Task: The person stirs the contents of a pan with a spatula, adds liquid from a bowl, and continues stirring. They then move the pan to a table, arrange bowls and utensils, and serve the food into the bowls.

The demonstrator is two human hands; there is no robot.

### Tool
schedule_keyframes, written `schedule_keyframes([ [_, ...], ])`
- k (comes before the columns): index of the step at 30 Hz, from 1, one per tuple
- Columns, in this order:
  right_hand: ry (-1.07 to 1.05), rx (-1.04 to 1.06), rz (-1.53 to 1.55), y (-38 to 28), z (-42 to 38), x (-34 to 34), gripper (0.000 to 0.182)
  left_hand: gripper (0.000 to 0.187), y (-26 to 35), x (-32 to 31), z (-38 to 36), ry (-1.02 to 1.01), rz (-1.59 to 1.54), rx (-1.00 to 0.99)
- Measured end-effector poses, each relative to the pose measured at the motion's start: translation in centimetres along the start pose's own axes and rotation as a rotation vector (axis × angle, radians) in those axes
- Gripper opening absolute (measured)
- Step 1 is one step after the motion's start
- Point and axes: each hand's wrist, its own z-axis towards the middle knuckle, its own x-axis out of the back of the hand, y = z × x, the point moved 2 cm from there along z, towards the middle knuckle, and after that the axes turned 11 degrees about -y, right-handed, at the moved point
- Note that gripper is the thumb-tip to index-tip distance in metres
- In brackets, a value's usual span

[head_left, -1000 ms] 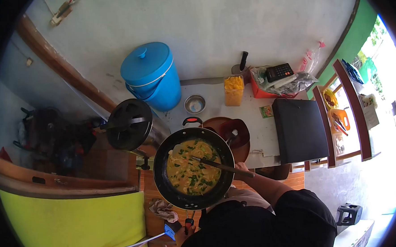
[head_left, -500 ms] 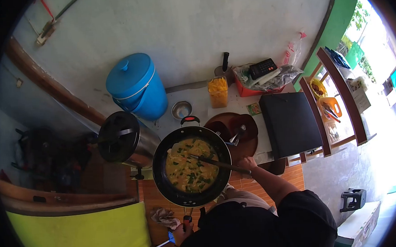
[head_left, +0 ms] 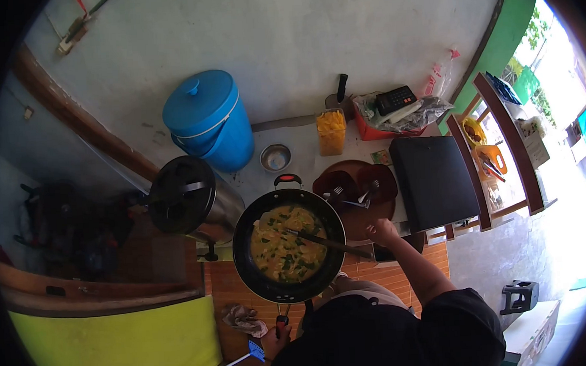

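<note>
My left hand [head_left: 275,342] is wrapped round the red-and-black handle of a large dark wok [head_left: 242,248]. Yellowish food with green leaf pieces [head_left: 286,243] fills the wok's middle. A long-handled cooking utensil [head_left: 326,242] leans in it, its working end sunk in the food. At the near rim of a round brown tray [head_left: 362,229], my right hand [head_left: 383,231] has its fingers curled. The tray bears two dark red bowls [head_left: 336,181] with forks [head_left: 364,194] in and beside them.
A blue lidded bucket [head_left: 213,121], a steel container with a black lid [head_left: 184,195] and a small metal bowl [head_left: 276,158] stand left of the tray. Behind it is a tub of yellow strips [head_left: 331,131]. To the right are a black box [head_left: 433,183] and wooden shelves [head_left: 509,142].
The tray with its bowls has shifted right, and my right hand has moved right and slightly away from me along it. My left hand stays on the wok handle. The view shifts slightly.
</note>
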Motion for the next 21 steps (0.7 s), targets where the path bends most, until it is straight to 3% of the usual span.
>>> schedule_keyframes([
  [2,0.069,0.109,0.267,0.5,0.8,-0.2,0.020,0.046,-0.8,-0.4,0.7,0.017,0.037,-0.064],
  [5,0.158,0.090,0.360,-0.1,2.0,-0.3,0.018,0.044,-1.0,-0.8,1.0,0.034,0.090,-0.038],
  [8,0.104,-0.021,0.430,-1.6,1.2,-0.8,0.026,0.042,-3.5,-1.7,0.3,0.054,0.082,-0.020],
  [11,0.109,0.036,0.475,-1.5,1.9,-1.4,0.028,0.042,-4.4,-2.4,1.0,0.076,0.112,-0.049],
  [17,0.104,0.034,0.477,-2.3,2.3,-1.7,0.028,0.043,-3.8,-2.7,1.6,0.010,0.023,0.074],
  [21,0.180,0.212,0.295,-6.6,0.6,1.3,0.023,0.045,-4.0,-2.8,1.9,-0.033,-0.051,0.140],
])
